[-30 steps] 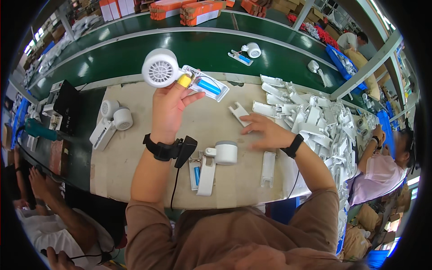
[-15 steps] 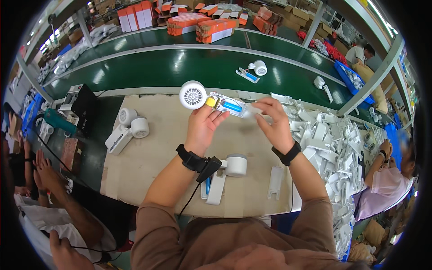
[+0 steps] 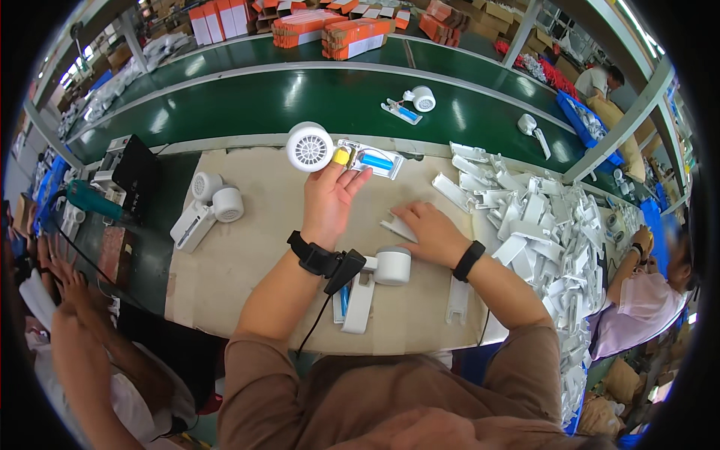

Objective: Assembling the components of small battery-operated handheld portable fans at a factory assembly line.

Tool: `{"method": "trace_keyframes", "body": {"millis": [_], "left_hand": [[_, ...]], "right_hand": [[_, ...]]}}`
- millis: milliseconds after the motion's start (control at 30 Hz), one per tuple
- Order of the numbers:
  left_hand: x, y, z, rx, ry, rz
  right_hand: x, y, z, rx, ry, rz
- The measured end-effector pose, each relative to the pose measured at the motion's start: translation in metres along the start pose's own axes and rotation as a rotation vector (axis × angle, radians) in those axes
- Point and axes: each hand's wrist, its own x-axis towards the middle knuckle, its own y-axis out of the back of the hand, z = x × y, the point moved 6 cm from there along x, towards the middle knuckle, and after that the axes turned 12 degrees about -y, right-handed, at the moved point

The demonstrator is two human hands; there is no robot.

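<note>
White handheld fan (image 3: pixel 309 148), handle open, is up above the far side of the beige mat (image 3: pixel 262 289). I've got it in the left hand (image 3: pixel 328 199), fingers pinching near the neck, one tip wearing a yellow finger cover (image 3: pixel 341 157). Right hand (image 3: pixel 435 234): fingers stretched close together over a white shell piece (image 3: pixel 399 228); can't tell if they actually grip it.

Risks, my guess: hold is at the neck only, so the handle end could tip and the blue cell (image 3: pixel 376 162) slide out if it's loose; can't see how it's fixed. What looks like thin wiring beside it could get snagged by a fingertip. The black box (image 3: pixel 345 271) on my left wrist hangs right by a second fan (image 3: pixel 392 266) and its cord could catch it. The shell pile (image 3: pixel 536 225) is heaped loosely; an elbow bump might spill it.

Containers: open handle holds the cell. Blue bin (image 3: pixel 611 156) by the green conveyor (image 3: pixel 247 101) has pale parts, too small to name. Orange-and-white cartons (image 3: pixel 360 37), contents hidden.
</note>
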Motion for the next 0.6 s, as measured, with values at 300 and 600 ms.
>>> {"method": "trace_keyframes", "body": {"millis": [300,600], "left_hand": [[-0.006,0.0,-0.003,-0.003,0.027,-0.043],[-0.004,0.01,-0.008,-0.075,0.057,0.04]], "right_hand": [[0.015,0.027,0.029,0.28,-0.182,0.22],[0.018,0.027,0.011,0.623,-0.086,-0.012]]}}
